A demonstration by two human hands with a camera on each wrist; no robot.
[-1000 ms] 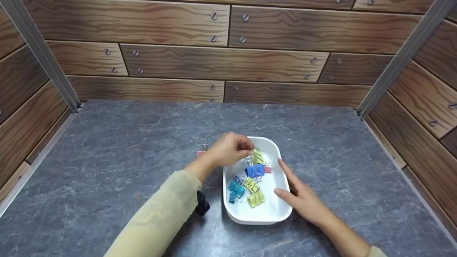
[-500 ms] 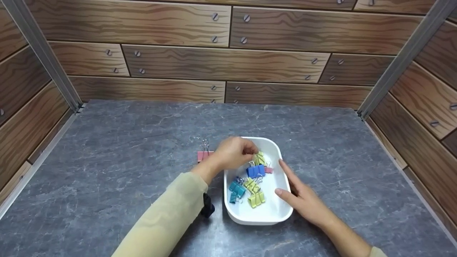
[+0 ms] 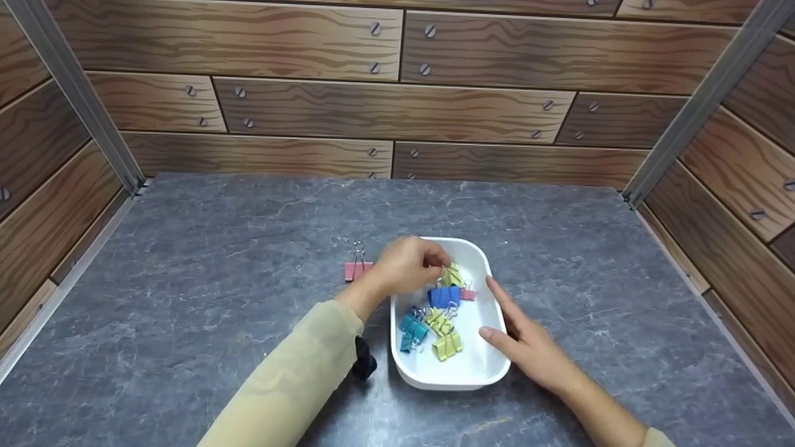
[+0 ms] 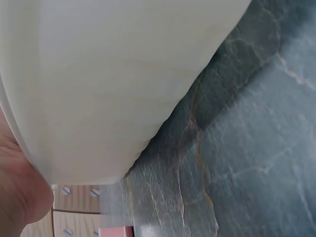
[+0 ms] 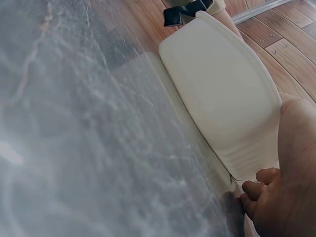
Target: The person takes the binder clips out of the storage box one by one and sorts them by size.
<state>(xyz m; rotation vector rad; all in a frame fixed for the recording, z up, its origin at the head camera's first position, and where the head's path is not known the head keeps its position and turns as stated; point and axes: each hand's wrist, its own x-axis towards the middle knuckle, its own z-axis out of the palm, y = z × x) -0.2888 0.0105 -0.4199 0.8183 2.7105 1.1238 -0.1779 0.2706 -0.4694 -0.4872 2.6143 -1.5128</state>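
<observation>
A white plastic tub [image 3: 448,376] stands on the table with several binder clips in it. My left hand [image 3: 407,266] reaches over the tub's far left side, thumb and fingertips pinching a yellow-green binder clip [image 3: 454,276] at its far end. Close by lie a blue binder clip [image 3: 444,297] and a small pink one [image 3: 467,295]. Nearer me are teal clips [image 3: 413,327] and more yellow-green clips [image 3: 447,346]. My right hand [image 3: 531,351] grips the tub's right side, thumb over the rim, fingers outside. In the right wrist view, some fingers [image 5: 254,190] curl beside the tub's wall.
A larger pink binder clip [image 3: 358,271] stands on the grey marbled table [image 3: 236,248], left of the tub and partly behind the left wrist. Wood-patterned panels [image 3: 397,112] enclose the back and sides, with metal posts [image 3: 93,105] at the corners.
My left hand has moved slightly right and nearer me, and the yellow-green clip at its fingertips has shifted a little with it. More of the pink clip outside shows. My right hand stays put.
</observation>
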